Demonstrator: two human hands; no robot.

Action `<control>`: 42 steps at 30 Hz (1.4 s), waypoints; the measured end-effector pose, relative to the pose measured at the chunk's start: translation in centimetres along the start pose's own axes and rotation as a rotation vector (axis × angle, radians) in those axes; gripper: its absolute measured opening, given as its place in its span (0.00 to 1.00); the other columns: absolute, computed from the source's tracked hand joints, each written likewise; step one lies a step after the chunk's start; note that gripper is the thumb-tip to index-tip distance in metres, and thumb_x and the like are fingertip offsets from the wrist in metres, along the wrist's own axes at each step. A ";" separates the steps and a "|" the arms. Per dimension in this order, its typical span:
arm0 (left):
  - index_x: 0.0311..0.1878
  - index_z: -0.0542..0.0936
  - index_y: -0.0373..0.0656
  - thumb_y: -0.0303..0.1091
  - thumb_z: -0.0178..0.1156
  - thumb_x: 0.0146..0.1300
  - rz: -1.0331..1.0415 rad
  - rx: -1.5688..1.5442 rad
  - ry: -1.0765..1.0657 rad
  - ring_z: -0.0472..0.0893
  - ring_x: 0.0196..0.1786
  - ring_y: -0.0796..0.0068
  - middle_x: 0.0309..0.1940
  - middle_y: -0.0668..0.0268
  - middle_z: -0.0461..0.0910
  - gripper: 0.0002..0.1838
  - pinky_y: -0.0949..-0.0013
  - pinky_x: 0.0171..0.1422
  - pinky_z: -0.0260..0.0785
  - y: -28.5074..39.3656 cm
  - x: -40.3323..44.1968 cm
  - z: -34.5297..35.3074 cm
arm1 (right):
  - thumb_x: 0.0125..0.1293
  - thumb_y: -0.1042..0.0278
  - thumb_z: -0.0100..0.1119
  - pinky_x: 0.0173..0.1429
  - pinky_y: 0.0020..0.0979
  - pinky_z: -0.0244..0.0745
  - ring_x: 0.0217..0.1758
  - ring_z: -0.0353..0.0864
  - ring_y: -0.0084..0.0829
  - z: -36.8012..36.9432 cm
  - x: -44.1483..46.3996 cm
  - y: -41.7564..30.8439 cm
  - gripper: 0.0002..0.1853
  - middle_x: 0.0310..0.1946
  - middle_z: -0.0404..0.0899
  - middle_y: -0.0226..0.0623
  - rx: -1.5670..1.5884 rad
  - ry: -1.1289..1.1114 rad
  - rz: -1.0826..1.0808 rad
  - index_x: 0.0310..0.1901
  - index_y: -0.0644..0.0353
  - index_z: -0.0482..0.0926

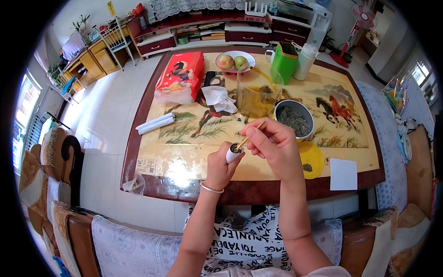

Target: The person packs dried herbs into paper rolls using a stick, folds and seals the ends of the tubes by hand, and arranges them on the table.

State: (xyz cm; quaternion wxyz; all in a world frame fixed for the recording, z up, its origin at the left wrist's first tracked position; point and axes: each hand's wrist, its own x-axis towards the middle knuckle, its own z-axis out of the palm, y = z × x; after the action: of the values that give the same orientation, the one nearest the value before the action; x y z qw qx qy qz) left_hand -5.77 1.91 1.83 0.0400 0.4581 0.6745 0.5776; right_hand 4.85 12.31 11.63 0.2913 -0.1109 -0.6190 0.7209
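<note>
My left hand (220, 167) is wrapped round a white paper roll (232, 157), its open end tilted up and dark crumbled material visible inside. A thin wooden stick (251, 136) is pinched in my right hand (275, 147), with its lower tip in the roll's opening. To the right of my right hand, a bowl (278, 105) holds grey-green dried herb (293, 121). Below the bowl lies a yellow plate (317, 151) with a small heap of the same herb. White paper rolls (156, 123) lie at left on the table.
On the table (184, 157) stand a transparent container (251, 99), a red package (180, 76), a crumpled tissue (219, 98), a plate (253, 58) of fruit, a green tin (284, 64) and a white bottle (305, 62). A white paper sheet (344, 174) and plastic bag (134, 184) lie near the front edge.
</note>
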 end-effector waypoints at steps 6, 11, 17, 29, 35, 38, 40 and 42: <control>0.35 0.74 0.41 0.32 0.67 0.59 0.017 -0.024 0.035 0.79 0.23 0.58 0.21 0.58 0.76 0.10 0.65 0.27 0.68 -0.3 -0.1 0.0 | 0.68 0.72 0.58 0.33 0.16 0.71 0.31 0.74 0.11 0.3 0.1 0.7 0.07 0.30 0.79 0.26 -0.048 -0.061 -0.013 0.38 0.68 0.78; 0.34 0.73 0.41 0.32 0.66 0.60 0.041 0.018 0.026 0.79 0.23 0.57 0.21 0.57 0.77 0.10 0.65 0.27 0.69 -0.3 -0.2 0.0 | 0.65 0.72 0.59 0.31 0.16 0.68 0.28 0.72 0.10 0.6 0.1 1.0 0.06 0.26 0.78 0.25 -0.301 -0.018 -0.027 0.36 0.68 0.79; 0.35 0.73 0.41 0.32 0.66 0.60 0.012 -0.012 0.089 0.79 0.24 0.57 0.21 0.58 0.77 0.10 0.65 0.28 0.69 -0.3 0.0 0.2 | 0.65 0.73 0.59 0.33 0.18 0.69 0.29 0.74 0.13 0.5 -0.1 0.9 0.06 0.27 0.79 0.28 -0.305 -0.056 -0.142 0.38 0.67 0.80; 0.36 0.74 0.42 0.31 0.66 0.60 0.022 -0.040 0.126 0.78 0.23 0.58 0.21 0.59 0.76 0.09 0.66 0.28 0.68 -0.5 0.0 0.0 | 0.62 0.77 0.61 0.33 0.23 0.71 0.29 0.77 0.22 0.6 -0.4 -0.1 0.05 0.32 0.80 0.34 -0.485 -0.059 -0.369 0.38 0.64 0.82; 0.37 0.74 0.41 0.30 0.65 0.60 0.030 0.022 0.077 0.79 0.24 0.59 0.22 0.59 0.77 0.09 0.67 0.29 0.69 -0.8 -0.4 -0.4 | 0.60 0.76 0.62 0.33 0.25 0.72 0.28 0.78 0.26 0.4 -0.5 -0.5 0.04 0.29 0.79 0.36 -0.683 -0.168 -0.395 0.37 0.63 0.82; 0.37 0.74 0.41 0.30 0.66 0.59 0.021 -0.006 0.093 0.79 0.24 0.58 0.22 0.59 0.77 0.09 0.67 0.29 0.69 -0.5 -0.4 -0.5 | 0.60 0.77 0.63 0.33 0.25 0.72 0.29 0.79 0.27 0.5 -0.5 -0.6 0.05 0.30 0.80 0.36 -0.674 -0.160 -0.406 0.38 0.64 0.82; 0.37 0.74 0.41 0.30 0.66 0.59 0.024 0.000 0.098 0.79 0.24 0.58 0.22 0.58 0.77 0.09 0.67 0.29 0.69 0.0 -0.1 -0.8 | 0.59 0.77 0.63 0.33 0.25 0.72 0.29 0.79 0.27 0.5 -0.5 -0.7 0.05 0.30 0.80 0.36 -0.616 -0.129 -0.434 0.38 0.64 0.82; 0.37 0.74 0.41 0.31 0.66 0.59 0.026 0.000 0.106 0.78 0.24 0.57 0.22 0.58 0.77 0.09 0.67 0.29 0.69 0.0 0.1 -0.8 | 0.58 0.78 0.64 0.33 0.25 0.72 0.29 0.79 0.27 0.5 -0.6 -1.1 0.06 0.30 0.80 0.36 -0.564 -0.101 -0.458 0.38 0.64 0.82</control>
State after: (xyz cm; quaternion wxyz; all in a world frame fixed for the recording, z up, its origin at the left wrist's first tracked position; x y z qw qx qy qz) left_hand -6.23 1.38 2.15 -0.0030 0.4355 0.6697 0.6015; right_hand 5.37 11.61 12.65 0.3723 -0.0095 -0.8158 0.4425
